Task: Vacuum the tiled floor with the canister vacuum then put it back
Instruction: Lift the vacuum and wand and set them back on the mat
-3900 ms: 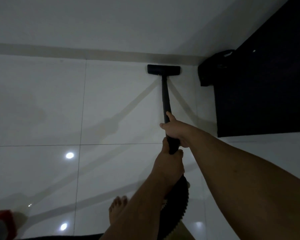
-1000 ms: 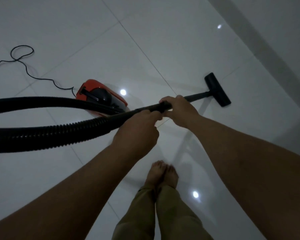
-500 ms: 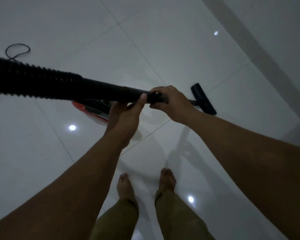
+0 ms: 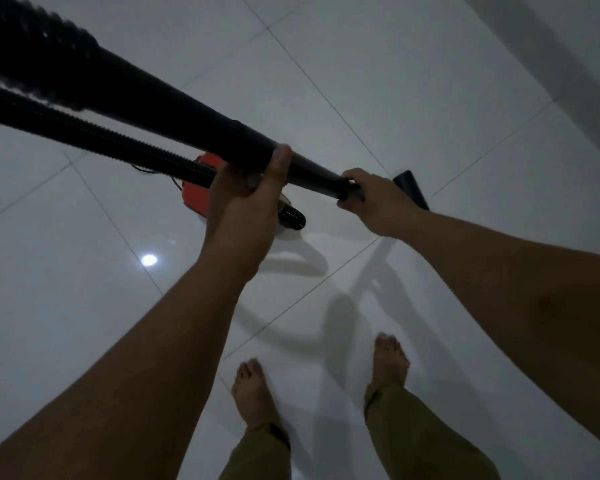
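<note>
I've got my left hand cupped under the black vacuum wand, thumb wrapped over it, and my right hand gripping its thin end. The floor nozzle peeks past my knuckles; the red canister sits on the tiled floor below.

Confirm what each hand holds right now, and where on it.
Both hold the vacuum wand. The left hand cups its thick handle end from below, thumb over the top. The right hand grips the narrower tube further down, toward the floor nozzle.
</note>
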